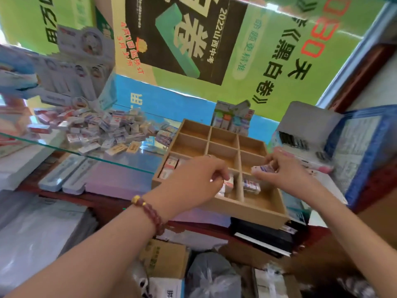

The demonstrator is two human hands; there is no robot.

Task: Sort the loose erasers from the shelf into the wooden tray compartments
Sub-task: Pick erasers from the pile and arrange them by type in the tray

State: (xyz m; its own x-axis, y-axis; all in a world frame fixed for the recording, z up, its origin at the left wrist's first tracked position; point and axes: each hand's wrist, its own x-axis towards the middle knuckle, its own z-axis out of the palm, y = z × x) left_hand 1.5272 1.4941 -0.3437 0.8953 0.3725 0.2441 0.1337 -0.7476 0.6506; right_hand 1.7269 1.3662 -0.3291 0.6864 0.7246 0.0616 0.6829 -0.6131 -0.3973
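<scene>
Erasers [90,131] lie in a loose heap at the left end of the glass shelf [64,147]. Wooden tray [247,211] sits at the shelf's right end, its near edge projecting past the glass, and is divided into open compartments. Left hand [193,179], with a beaded bracelet [150,211] at the wrist, is curled over the tray's near middle compartment, fingers pinching a red-and-white eraser [227,186]. Right hand [285,171] is above the near right compartment, fingertips closed on a blue-and-white eraser [263,168]. One eraser [251,187] lies in that compartment; several [170,166] occupy the near left compartment. Far compartments are bare.
</scene>
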